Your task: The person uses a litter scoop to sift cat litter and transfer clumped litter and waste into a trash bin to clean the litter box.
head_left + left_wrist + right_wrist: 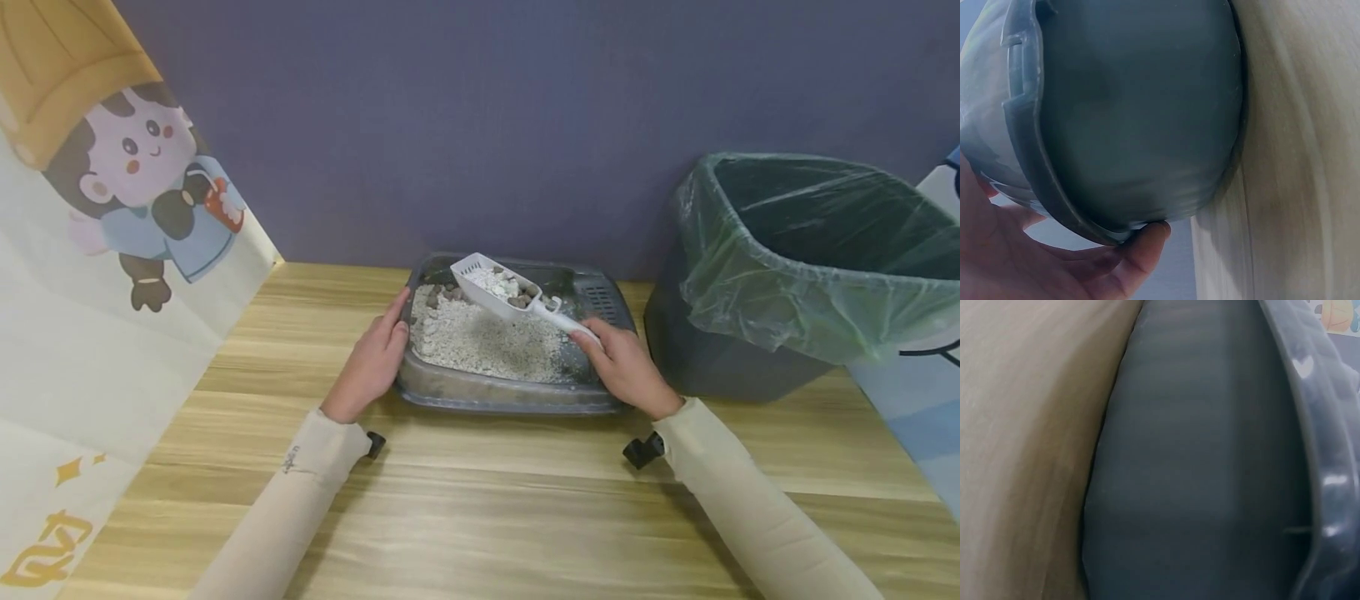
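Observation:
A grey litter box (517, 398) stands on the wooden table, with pale granular litter (480, 342) spread over its floor. My left hand (371, 358) grips the box's left rim; in the left wrist view its fingers (1141, 253) bend round the rim's edge. My right hand (626, 367) holds a white litter scoop (566, 322) by its handle. The slotted scoop head is above the litter, carrying pale grains and brown clumps (522, 296). More brown clumps lie at the box's back left corner. The right wrist view has the box's side (1191, 456), but no hand.
Right of the box stands a dark grey bin (720, 358), its mouth lined with a translucent green bag (795, 312). A dark wall panel (450, 125) rises behind the table (487, 508). To the left is a white wall with a cartoon figure (142, 158).

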`<state>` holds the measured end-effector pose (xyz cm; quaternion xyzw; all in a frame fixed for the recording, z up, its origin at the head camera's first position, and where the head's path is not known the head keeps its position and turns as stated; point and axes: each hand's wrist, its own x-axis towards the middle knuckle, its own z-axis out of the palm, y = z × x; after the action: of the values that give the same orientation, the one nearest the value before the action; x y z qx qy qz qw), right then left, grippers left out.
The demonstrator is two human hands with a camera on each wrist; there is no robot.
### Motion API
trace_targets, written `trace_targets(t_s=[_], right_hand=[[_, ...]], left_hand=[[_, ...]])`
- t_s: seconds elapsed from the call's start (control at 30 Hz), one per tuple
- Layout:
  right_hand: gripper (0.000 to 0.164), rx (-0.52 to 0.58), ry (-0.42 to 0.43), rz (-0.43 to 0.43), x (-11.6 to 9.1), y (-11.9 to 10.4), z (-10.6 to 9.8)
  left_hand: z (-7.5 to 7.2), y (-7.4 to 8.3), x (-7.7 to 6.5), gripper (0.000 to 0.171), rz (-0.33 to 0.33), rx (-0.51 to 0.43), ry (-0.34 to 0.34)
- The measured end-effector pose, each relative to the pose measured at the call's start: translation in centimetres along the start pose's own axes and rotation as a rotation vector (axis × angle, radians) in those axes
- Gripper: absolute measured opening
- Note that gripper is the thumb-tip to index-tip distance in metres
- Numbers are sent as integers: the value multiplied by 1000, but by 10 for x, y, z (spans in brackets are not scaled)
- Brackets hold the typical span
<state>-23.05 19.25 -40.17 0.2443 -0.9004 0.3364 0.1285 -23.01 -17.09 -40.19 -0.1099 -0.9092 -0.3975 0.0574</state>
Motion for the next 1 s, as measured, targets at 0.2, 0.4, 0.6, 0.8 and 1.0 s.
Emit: trace_targets(t_s=[0.2, 0.4, 0.6, 0.8, 1.0], right_hand=[[24, 7, -1, 4, -1, 0, -1], [34, -21, -5, 62, -1, -6, -1], [38, -49, 28, 80, -1, -6, 0], [39, -33, 27, 85, -2, -4, 0], [33, -18, 25, 50, -2, -1, -1]], left_hand=[[0, 0, 0, 51, -1, -4, -2], [0, 1, 0, 51, -3, -4, -1], [0, 1, 0, 51, -2, -6, 5], [0, 1, -1, 51, -2, -6, 8], [0, 0, -1, 50, -3, -6, 10]])
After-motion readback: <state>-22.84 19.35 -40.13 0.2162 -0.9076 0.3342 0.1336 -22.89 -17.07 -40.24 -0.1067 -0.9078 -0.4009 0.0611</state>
